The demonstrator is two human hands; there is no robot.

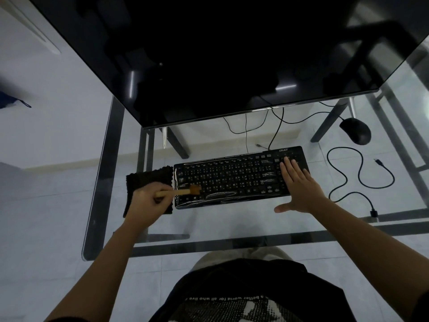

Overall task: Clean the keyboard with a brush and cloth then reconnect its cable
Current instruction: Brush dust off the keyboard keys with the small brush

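A black keyboard [234, 177] lies on the glass desk [209, 221] below the monitor. My left hand [148, 203] grips the wooden handle of a small brush [185, 191], whose bristles touch the keyboard's lower left keys. Under that hand lies a dark folded cloth [144, 180], just left of the keyboard. My right hand [298, 184] rests flat with fingers spread on the keyboard's right end. A loose black cable [348, 173] coils on the glass to the right, its free plug [379, 161] lying unconnected.
A large dark monitor [209, 54] hangs over the back of the desk. A black mouse [355, 130] sits at the back right. Thin cables [276, 129] run behind the keyboard. The desk's front edge is near my body.
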